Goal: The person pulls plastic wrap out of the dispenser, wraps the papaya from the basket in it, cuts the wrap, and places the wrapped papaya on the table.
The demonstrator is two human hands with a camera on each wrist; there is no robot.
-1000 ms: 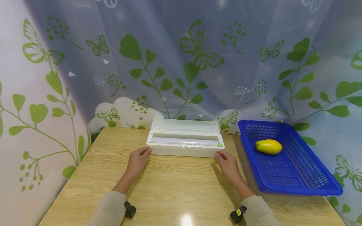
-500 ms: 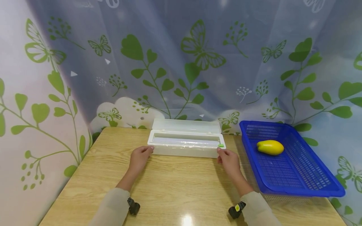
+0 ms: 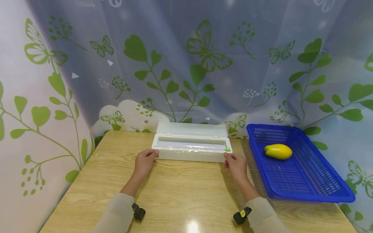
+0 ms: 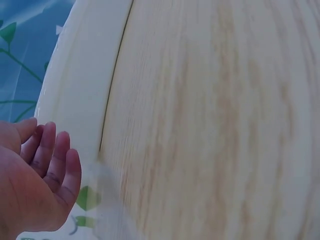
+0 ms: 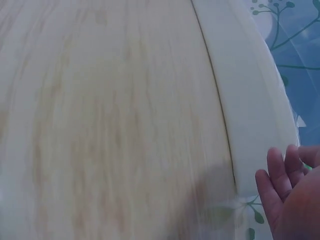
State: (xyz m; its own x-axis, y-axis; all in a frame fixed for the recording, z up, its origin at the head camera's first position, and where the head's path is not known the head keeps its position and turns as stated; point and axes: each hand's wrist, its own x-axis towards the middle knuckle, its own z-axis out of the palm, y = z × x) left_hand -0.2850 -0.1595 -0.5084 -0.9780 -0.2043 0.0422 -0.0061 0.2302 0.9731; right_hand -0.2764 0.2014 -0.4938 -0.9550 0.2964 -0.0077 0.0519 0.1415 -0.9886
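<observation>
A long white cling film dispenser box (image 3: 192, 155) stands near the table's back edge, its lid (image 3: 192, 128) raised and leaning back. Inside lies a white roll (image 3: 190, 145), and clear shiny cling film (image 3: 195, 150) lies over the front rim. A small green slider (image 3: 227, 149) sits at the rim's right end. At the box's front left corner my left hand (image 3: 144, 161) pinches the film between thumb and forefinger. My right hand (image 3: 236, 165) does likewise at the front right corner. In the left wrist view, the other fingers (image 4: 59, 155) are loosely curled.
A blue plastic basket (image 3: 303, 176) stands on the right of the wooden table (image 3: 186, 191), with a yellow papaya-like fruit (image 3: 278, 151) inside. A patterned curtain (image 3: 180, 106) hangs right behind the box.
Both hands have risen slightly from the box's lower front corners to its upper front rim. The right hand has shifted a little to the right. Box and basket stay put.
</observation>
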